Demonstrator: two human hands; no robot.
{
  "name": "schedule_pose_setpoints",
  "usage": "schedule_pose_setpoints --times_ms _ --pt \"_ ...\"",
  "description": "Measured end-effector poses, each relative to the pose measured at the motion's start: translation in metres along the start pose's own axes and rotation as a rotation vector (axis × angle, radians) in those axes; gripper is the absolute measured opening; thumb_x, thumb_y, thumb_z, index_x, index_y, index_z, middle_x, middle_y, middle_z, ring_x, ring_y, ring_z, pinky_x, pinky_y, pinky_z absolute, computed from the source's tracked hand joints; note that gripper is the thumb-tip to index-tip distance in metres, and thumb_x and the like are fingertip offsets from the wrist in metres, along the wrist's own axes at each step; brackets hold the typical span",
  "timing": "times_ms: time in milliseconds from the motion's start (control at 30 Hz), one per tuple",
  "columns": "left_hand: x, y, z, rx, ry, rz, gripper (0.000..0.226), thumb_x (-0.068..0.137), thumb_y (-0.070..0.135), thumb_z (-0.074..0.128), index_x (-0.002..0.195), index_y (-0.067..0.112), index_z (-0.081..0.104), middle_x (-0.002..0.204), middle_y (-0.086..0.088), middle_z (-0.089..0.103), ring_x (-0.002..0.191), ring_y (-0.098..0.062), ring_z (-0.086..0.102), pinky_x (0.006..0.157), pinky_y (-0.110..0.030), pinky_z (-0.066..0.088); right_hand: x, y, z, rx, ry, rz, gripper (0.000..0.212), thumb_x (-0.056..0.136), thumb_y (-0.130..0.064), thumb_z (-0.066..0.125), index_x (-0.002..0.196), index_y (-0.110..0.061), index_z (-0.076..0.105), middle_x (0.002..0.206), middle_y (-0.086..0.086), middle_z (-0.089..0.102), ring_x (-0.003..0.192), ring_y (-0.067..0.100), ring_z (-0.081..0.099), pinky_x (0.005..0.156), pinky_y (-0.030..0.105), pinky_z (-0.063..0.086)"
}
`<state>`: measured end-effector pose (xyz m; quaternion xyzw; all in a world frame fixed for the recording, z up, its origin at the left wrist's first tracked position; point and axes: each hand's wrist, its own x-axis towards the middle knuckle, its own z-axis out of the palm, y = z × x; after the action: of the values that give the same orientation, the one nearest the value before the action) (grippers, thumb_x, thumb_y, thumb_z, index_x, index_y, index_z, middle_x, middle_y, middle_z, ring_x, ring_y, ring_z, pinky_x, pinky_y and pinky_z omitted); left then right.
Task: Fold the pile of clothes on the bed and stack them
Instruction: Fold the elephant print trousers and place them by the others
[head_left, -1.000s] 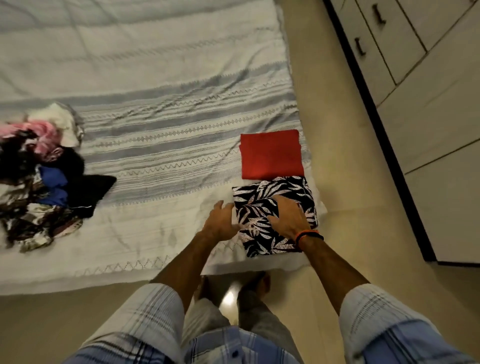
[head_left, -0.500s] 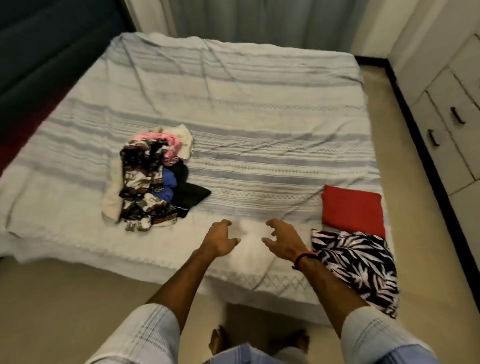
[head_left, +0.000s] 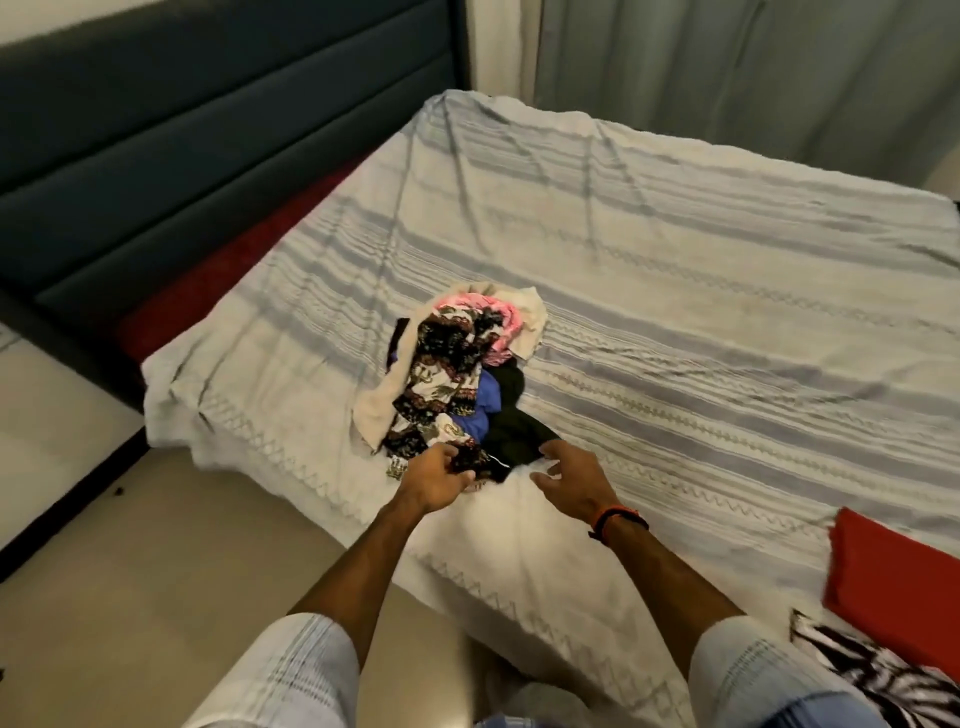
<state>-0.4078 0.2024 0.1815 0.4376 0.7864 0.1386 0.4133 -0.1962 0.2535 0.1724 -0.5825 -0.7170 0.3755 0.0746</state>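
Hands back at the pile, reaching for the next garment.

Half a second ago both hands hung empty over bare bedspread; a second ago they were pressing the leaf-print garment (head_left: 883, 680) flat beside the folded red one (head_left: 898, 587). Now the left hand (head_left: 434, 475) has reached the near edge of the pile of clothes (head_left: 457, 384) in the middle of the bed (head_left: 675, 291), its fingers curled around a dark patterned piece. The right hand (head_left: 574, 480) hovers just beside the pile's black cloth, fingers spread and loosely bent, holding nothing. The two finished pieces lie at the bed's right corner, touching side by side rather than stacked. So two items look done, a third is being taken up, and most of the pile remains unfolded.
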Motion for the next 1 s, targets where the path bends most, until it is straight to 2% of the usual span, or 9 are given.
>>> schedule_pose_setpoints --times_ms 167,367,500,600,733,800,900,1000 --pt "0.038 -0.001 -0.042 -0.039 0.088 -0.049 0.047 0.086 0.030 0.072 0.126 0.009 0.058 0.125 -0.006 0.064 0.116 -0.023 0.059 0.092 -0.024 0.042 0.070 -0.035 0.007 -0.007 -0.085 -0.028 0.043 0.089 -0.023 0.069 0.128 -0.010 0.056 0.125 0.008 0.064 0.106 0.025 0.063 0.089 0.029 0.048" --pt "0.096 0.007 -0.080 -0.078 0.137 -0.092 0.047 0.087 0.030 0.072 0.127 0.010 0.057 0.124 -0.007 0.064 0.119 -0.024 0.058 0.098 -0.030 0.044 0.147 -0.063 0.008 -0.006 -0.154 -0.097 0.034 0.091 -0.020 0.065 0.122 -0.007 0.058 0.120 0.013 0.065 0.104 0.031 0.063 0.094 0.045 0.051" --pt "0.138 0.012 -0.093 -0.080 0.122 -0.106 0.044 0.088 0.030 0.071 0.126 0.012 0.058 0.125 -0.004 0.063 0.118 -0.023 0.057 0.095 -0.026 0.042 0.197 -0.076 0.009 0.016 -0.216 -0.055 0.045 0.091 -0.026 0.067 0.130 -0.009 0.054 0.124 0.008 0.062 0.108 0.027 0.062 0.096 0.042 0.053" --pt "0.177 0.014 -0.104 -0.110 0.100 -0.112 0.048 0.088 0.028 0.071 0.130 0.012 0.055 0.125 -0.003 0.062 0.120 -0.023 0.056 0.097 -0.026 0.040 0.239 -0.085 0.011 0.068 -0.200 0.001 0.047 0.089 -0.027 0.069 0.131 -0.011 0.052 0.118 0.007 0.063 0.107 0.026 0.062 0.095 0.042 0.054" --pt "0.218 0.016 -0.114 -0.140 0.086 -0.128 0.047 0.088 0.026 0.072 0.129 0.011 0.054 0.119 -0.002 0.061 0.116 -0.022 0.057 0.088 -0.022 0.038 0.275 -0.099 0.015 0.099 -0.124 0.071 0.053 0.089 -0.032 0.068 0.133 -0.007 0.049 0.119 0.006 0.062 0.105 0.023 0.061 0.094 0.038 0.053" --pt "0.239 0.017 -0.118 -0.166 0.081 -0.136 0.050 0.086 0.024 0.072 0.130 0.010 0.053 0.126 -0.004 0.061 0.117 -0.023 0.058 0.093 -0.026 0.042 0.295 -0.106 0.019 0.111 -0.093 0.106 0.055 0.089 -0.038 0.067 0.131 -0.007 0.050 0.118 0.005 0.062 0.104 0.023 0.060 0.094 0.037 0.052" --pt "0.259 0.017 -0.121 -0.157 0.079 -0.140 0.051 0.088 0.023 0.070 0.133 0.009 0.052 0.133 -0.006 0.059 0.119 -0.022 0.058 0.096 -0.027 0.042 0.318 -0.117 0.027 0.152 -0.077 0.151 0.052 0.088 -0.047 0.067 0.121 -0.008 0.057 0.111 0.004 0.065 0.100 0.024 0.061 0.088 0.033 0.051" --pt "0.274 0.017 -0.121 -0.154 0.057 -0.137 0.050 0.088 0.023 0.070 0.134 0.010 0.053 0.133 -0.005 0.059 0.118 -0.021 0.058 0.090 -0.021 0.040 0.337 -0.125 0.038 0.247 -0.067 0.234 0.045 0.086 -0.049 0.069 0.106 -0.009 0.064 0.103 0.004 0.068 0.095 0.023 0.063 0.083 0.032 0.051"
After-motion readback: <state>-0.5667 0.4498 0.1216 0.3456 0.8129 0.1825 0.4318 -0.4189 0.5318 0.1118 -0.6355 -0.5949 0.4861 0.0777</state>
